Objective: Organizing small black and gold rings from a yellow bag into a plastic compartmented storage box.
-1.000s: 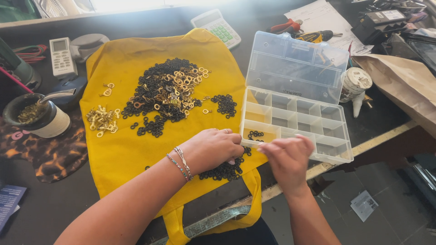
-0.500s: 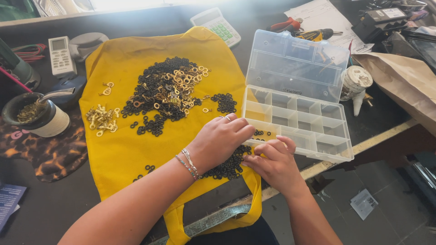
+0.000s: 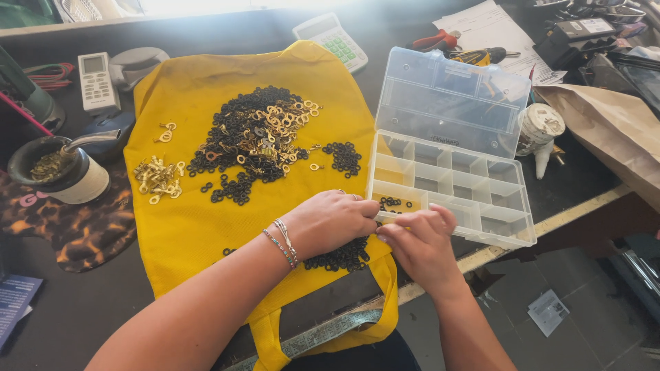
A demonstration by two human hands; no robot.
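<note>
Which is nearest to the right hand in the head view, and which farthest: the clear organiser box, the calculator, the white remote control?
From the right hand:
1. Clear organiser box, just beyond the fingers.
2. Calculator, far edge, centre.
3. White remote control, far left.

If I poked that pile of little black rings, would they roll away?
Probably not far. The black rings look flat and lie on a soft yellow cloth bag, which should slow them. They seem tiny and light, so they would likely scatter, and a few might slide off.
</note>
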